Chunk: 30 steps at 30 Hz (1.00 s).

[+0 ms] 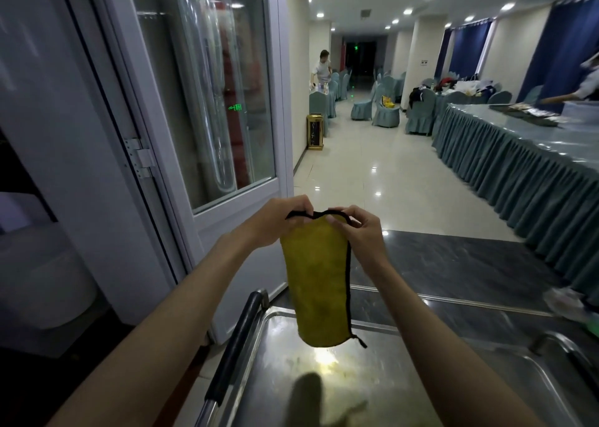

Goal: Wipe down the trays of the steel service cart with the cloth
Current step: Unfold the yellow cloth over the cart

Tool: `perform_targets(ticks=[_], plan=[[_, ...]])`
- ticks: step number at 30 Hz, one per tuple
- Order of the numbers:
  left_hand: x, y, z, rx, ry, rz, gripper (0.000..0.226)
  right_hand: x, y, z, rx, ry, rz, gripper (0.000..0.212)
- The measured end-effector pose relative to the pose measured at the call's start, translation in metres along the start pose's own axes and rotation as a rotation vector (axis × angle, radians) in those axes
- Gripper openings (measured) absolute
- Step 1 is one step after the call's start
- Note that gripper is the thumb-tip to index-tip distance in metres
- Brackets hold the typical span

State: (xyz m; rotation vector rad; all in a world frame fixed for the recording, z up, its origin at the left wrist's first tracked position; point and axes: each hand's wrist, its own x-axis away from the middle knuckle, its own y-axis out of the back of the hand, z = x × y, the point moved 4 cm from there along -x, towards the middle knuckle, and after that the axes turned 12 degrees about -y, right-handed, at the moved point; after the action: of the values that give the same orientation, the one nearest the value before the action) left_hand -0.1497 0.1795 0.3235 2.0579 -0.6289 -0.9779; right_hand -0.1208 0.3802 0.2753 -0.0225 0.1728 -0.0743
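Note:
A yellow cloth (319,274) with a black sewn edge hangs folded in front of me, above the cart. My left hand (278,220) pinches its top edge at the left corner. My right hand (363,228) pinches the same edge at the right corner. Below the cloth lies the steel top tray (405,378) of the service cart, shiny, with smears and a bright light reflection on it. The cloth's lower end hangs just above the tray's far rim and casts a shadow on the steel.
The cart's black push handle (236,345) runs along the tray's left side. A white-framed glass door (201,102) stands close on the left. A long skirted table (518,160) lines the right. Covered chairs (385,110) and a person (322,70) are far down the tiled hall.

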Motion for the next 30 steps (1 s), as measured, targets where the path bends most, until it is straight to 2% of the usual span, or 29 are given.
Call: perform_targets(ticks=[6,14,21,25,30], plan=[[0.004,0.002,0.004,-0.032,-0.001,-0.004,0.006,-0.01,0.006,0.011,0.215,0.084,-0.043,0.012],[-0.002,0.011,0.008,-0.101,0.071,0.063,0.006,-0.013,0.017,0.02,0.211,0.118,-0.043,0.019],[-0.007,0.015,0.005,0.011,0.121,-0.069,0.005,-0.016,0.026,0.022,0.559,0.294,0.024,0.019],[-0.014,0.016,0.006,0.003,0.101,-0.016,0.011,-0.015,0.035,0.015,0.502,0.224,0.027,0.014],[-0.022,0.023,0.002,-0.079,0.076,0.106,0.029,-0.016,0.036,0.01,0.241,0.009,-0.017,0.018]])
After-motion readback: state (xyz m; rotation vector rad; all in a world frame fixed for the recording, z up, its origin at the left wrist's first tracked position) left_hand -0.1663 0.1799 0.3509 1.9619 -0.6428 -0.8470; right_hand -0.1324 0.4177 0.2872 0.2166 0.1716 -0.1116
